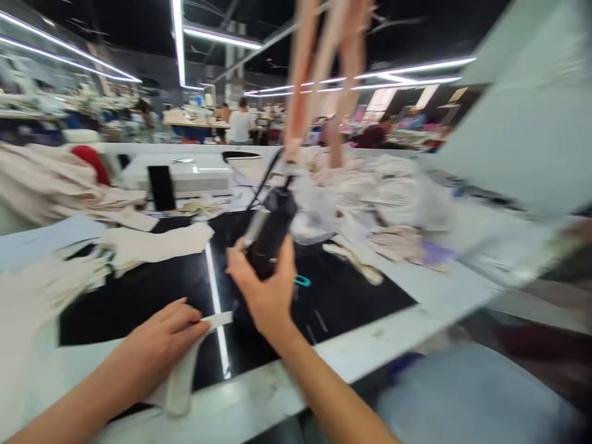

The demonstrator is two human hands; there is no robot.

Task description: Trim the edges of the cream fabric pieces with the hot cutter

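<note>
My right hand (266,287) grips a black hand-held device (272,231) with a grey side and a dark cord rising from it; motion blur hides its exact kind. It stands over the black sheet (157,296) on the table. Lower left, my left hand (160,345) has thumb and fingers closed on a narrow white fabric strip (219,320), whose end points towards the device. A longer pale piece of fabric (180,382) hangs below that hand. Just right of my right hand lies a small teal loop (303,280).
Cream fabric pieces (157,243) lie at the left, with a larger cloth heap (50,179) behind. A black phone-like slab (161,188) leans against a white box (203,176). White bundles (393,185) fill the back right. Blurred peach straps (300,80) hang overhead.
</note>
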